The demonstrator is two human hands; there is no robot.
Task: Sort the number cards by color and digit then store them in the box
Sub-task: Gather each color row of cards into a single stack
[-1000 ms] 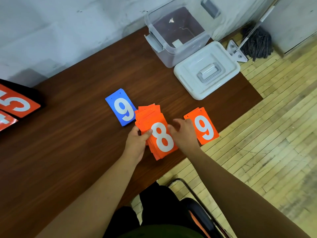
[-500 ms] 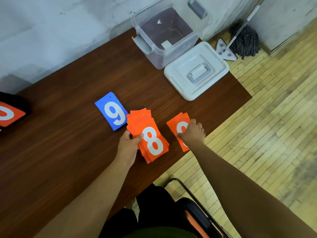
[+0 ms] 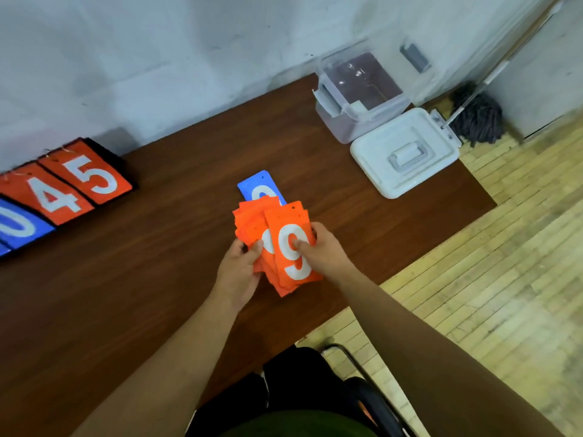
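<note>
A fanned stack of orange number cards is gripped by my left hand above the brown table. My right hand pinches an orange 9 card, thumb on its face, and lays it on top of the stack. A blue number card lies flat on the table just behind the stack, half hidden by it. The clear plastic box stands open at the table's far right corner. Its white lid lies beside it, handle up.
A black scoreboard with orange 4 and 5 and a blue 0 sits at the far left of the table. A mop leans against the wall on the wooden floor at the right. A chair frame is below me.
My right hand picked the orange 9 card off the table at the right and brought it over onto the stack in my left hand. The camera view shifted left, showing the scoreboard.
</note>
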